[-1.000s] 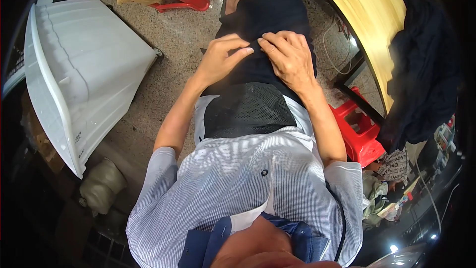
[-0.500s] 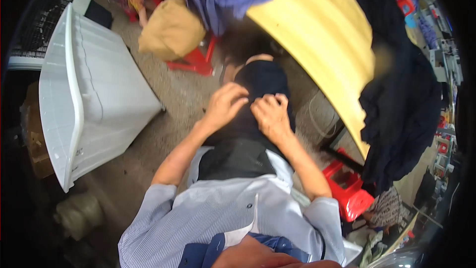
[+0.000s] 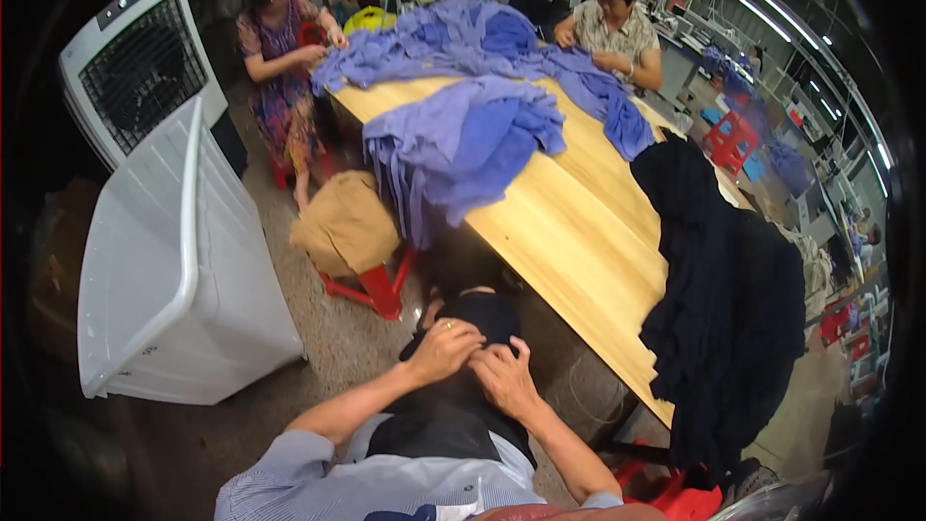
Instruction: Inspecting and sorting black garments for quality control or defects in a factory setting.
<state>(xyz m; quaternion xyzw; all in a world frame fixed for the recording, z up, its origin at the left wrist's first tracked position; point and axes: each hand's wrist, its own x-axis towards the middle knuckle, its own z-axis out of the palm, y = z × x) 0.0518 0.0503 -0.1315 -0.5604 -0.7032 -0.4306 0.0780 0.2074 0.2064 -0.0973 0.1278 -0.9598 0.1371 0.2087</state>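
1. At the far left, a white bin [image 3: 227,314] hides the lower part of a fan unit [image 3: 145,72].
2. Tan cloth [image 3: 342,224] covers a red stool's [image 3: 386,295] seat.
3. The left hand [image 3: 444,351] bends over the lap; whether its grip pinches anything, I cannot tell.
4. Dark cloth [image 3: 489,313] lies across the legs, partly hidden by both hands.
5. The right hand [image 3: 503,378] has curled fingers; its grip I cannot tell either.
6. Rightward, a black heap [image 3: 723,299] covers the bench's [image 3: 569,243] edge.
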